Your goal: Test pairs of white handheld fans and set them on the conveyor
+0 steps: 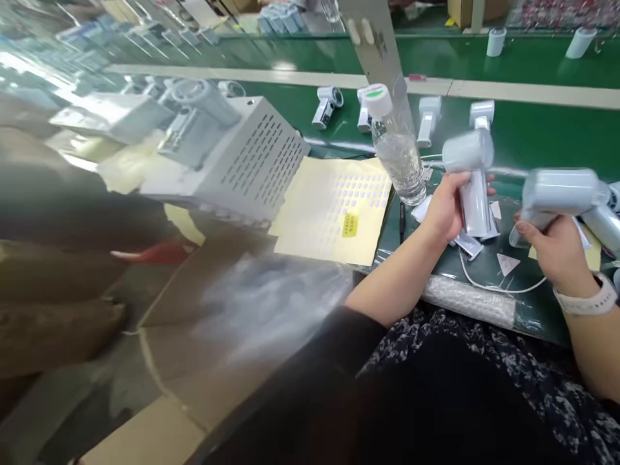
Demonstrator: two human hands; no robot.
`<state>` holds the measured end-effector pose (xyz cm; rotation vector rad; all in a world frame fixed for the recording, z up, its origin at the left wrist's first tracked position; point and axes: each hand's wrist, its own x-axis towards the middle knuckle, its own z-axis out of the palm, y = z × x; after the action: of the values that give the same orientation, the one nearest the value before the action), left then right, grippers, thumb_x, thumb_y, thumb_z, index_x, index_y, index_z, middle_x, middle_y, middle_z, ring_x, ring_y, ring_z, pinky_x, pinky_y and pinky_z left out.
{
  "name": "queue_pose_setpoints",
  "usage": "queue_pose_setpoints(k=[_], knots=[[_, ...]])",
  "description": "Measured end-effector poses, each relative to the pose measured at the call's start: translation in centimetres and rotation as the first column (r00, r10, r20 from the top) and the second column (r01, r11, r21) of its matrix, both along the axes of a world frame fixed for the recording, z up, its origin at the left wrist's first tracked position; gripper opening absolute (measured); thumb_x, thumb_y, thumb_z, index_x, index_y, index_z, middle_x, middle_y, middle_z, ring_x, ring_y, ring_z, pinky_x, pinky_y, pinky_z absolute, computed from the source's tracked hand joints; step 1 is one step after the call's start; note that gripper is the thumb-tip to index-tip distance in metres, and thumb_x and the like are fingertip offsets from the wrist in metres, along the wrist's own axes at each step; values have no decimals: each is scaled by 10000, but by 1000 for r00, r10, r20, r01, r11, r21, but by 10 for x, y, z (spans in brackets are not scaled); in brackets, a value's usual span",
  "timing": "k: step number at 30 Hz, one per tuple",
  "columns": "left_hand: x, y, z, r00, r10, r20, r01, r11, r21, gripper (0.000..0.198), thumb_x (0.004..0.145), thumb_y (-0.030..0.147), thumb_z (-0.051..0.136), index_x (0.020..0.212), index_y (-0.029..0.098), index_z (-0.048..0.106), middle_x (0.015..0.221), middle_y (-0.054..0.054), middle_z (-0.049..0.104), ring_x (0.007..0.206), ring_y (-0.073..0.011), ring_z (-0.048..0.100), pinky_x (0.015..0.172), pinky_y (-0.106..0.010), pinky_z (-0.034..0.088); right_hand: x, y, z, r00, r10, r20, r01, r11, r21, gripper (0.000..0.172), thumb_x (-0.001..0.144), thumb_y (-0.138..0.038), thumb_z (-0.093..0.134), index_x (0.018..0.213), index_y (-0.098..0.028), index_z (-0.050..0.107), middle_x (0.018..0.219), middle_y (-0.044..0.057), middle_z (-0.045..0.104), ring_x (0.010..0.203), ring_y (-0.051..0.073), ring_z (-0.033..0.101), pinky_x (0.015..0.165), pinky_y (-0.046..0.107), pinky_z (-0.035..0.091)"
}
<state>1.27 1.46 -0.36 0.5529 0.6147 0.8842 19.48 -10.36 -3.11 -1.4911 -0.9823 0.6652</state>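
At between two and three o'clock from the middle of our view, our left hand [446, 203] is closed round the handle of one pale handheld device [468, 152], its rounded head on top, while our right hand [559, 248] grips a second pale device [562, 190] at about three o'clock. From our left hand, a clear bottle [400, 158] stands near ten o'clock, and a yellow sticker sheet [310, 219] lies near nine. Toward twelve, we see more pale devices [429, 119] on the green surface [542, 135].
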Motion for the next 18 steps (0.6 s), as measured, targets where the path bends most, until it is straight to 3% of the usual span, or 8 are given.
queue_pose_setpoints(k=[3, 6, 8, 11, 18], knots=[[2, -6, 3, 999, 35, -24, -34, 997, 65, 324, 907, 350, 772, 1194, 214, 707, 968, -23, 867, 826, -190, 818, 864, -332, 632, -2, -3, 18, 936, -12, -352, 59, 990, 124, 455, 799, -607, 985, 1045, -342, 710, 915, 20, 769, 867, 294, 732, 819, 524, 677], [3, -10, 4, 998, 47, -43, -43, 996, 79, 343, 907, 344, 790, 1201, 237, 649, 936, 3, 851, 803, -173, 807, 832, -316, 615, 2, -5, 29, 823, 16, -567, 25, 998, 64, 405, 870, -686, 808, 967, -315, 679, 783, 28, 683, 721, 270, 637, 662, 485, 585], [3, -10, 5, 998, 30, -63, -26, 998, 64, 304, 903, 332, 771, 1160, 229, 644, 911, 6, 840, 780, -166, 791, 804, -307, 600, 4, -5, 30, 798, 62, -600, -64, 998, 18, 405, 872, -701, 752, 937, -311, 668, 779, 31, 670, 689, 267, 610, 668, 497, 567], [3, -10, 6, 997, 19, -80, -16, 999, 37, 229, 902, 314, 724, 1096, 198, 691, 911, -19, 838, 774, -169, 774, 808, -317, 591, 2, -8, 32, 801, 148, -580, -141, 988, 56, 419, 874, -712, 772, 909, -315, 640, 813, 30, 684, 661, 258, 608, 683, 498, 547], [0, -11, 8, 998, -14, -62, 16, 999, 37, 246, 915, 297, 646, 1120, 189, 729, 931, -41, 851, 816, -191, 781, 855, -333, 588, -13, -17, 48, 794, 143, -590, -101, 990, 104, 390, 816, -661, 894, 900, -327, 712, 889, 24, 706, 654, 221, 600, 552, 416, 506]])
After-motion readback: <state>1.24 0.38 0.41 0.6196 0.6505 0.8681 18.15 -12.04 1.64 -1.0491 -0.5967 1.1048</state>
